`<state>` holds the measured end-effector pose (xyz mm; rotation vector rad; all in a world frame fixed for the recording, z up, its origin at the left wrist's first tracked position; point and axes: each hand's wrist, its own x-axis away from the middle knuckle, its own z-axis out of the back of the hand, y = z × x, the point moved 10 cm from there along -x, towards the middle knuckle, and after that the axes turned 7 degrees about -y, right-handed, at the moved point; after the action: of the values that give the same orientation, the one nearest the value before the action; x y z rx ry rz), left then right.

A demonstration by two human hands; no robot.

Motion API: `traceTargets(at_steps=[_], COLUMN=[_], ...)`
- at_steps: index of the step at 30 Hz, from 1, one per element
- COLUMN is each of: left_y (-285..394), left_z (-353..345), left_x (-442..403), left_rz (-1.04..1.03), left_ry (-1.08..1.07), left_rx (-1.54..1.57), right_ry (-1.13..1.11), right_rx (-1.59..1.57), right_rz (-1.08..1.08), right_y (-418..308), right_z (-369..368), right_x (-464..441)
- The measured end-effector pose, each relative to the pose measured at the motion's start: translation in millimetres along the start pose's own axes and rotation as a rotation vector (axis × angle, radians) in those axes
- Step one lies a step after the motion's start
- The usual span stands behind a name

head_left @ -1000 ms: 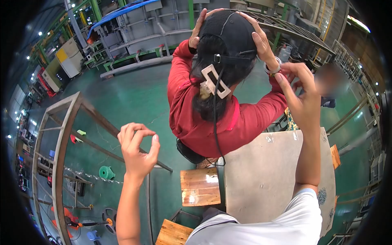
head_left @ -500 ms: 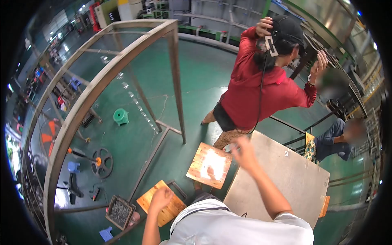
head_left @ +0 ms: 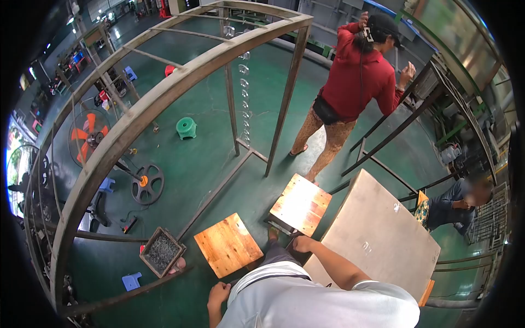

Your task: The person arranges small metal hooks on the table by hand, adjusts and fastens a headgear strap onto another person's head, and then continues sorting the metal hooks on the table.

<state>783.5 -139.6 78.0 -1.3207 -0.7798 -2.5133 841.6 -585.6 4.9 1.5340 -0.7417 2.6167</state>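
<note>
Wood-topped stool (head_left: 301, 203) at my twelve o'clock, second stool (head_left: 228, 245) at ten. Both hands low: right hand (head_left: 302, 244) near first, left hand (head_left: 219, 294) near second; can't tell whether either is open or closed. Worktop (head_left: 383, 235) at two.

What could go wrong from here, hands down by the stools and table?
Pinch: the right hand is low between the near stool and the table; if either shifts, knuckles could get caught.
Bump: the co-worker in red stands just beyond that stool, back turned, and might step into it.
Trip: the frame's floor bar could catch a foot.
</note>
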Motion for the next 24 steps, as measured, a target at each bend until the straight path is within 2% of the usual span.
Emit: traceTargets(at_steps=[4, 7, 9, 10, 13, 14, 17, 18, 20, 21, 22, 24], left_y=[-6, -27, -54, -66, -144, -151, -175, -183, -184, -159, -131, -112], left_z=[24, 42, 48, 52, 21, 9, -45, -71, -125, -126, -129, -160], left_x=[-13, -18, -22, -24, -57, -55, -44, -48, -39, -35, -20, -5], left_rz=[-0.045, -0.037, 0.005, -0.030, 0.093, 0.130, 0.235, 0.255, 0.317, 0.058, -0.167, -0.110], left_ry=[0.042, 0.064, 0.086, 0.176, 0.164, 0.184, 0.181, 0.150, 0.062, 0.194, 0.361, 0.385], left_rx=[0.036, 0.105, 0.108, 0.086, 0.292, 0.421, 0.720, 0.773, 0.874, 0.662, 0.423, 0.458], right_ry=[0.145, 0.243, 0.232, 0.207, 0.106, 0.049, -0.071, -0.052, -0.171, -0.247, -0.221, -0.207], right_rx=[-0.091, -0.230, -0.310, -0.318, -0.174, -0.066, -0.063, 0.154, -0.076, -0.168, -0.232, -0.319], right_rz=[-0.092, -0.043, -0.040, -0.048, -0.071, -0.040, -0.188, -0.081, -0.144, -0.179, -0.196, -0.229], right_y=[12, 4, 1, 1, 9, 13, 60, 54, 83, 96, 101, 88], right_z=[14, 16, 4, -4, -30, -39, -66, -60, -65, -67, -55, -24], right_x=[-7, -6, -5, -6, -11, -12, -24, -24, -36, -40, -41, -31])
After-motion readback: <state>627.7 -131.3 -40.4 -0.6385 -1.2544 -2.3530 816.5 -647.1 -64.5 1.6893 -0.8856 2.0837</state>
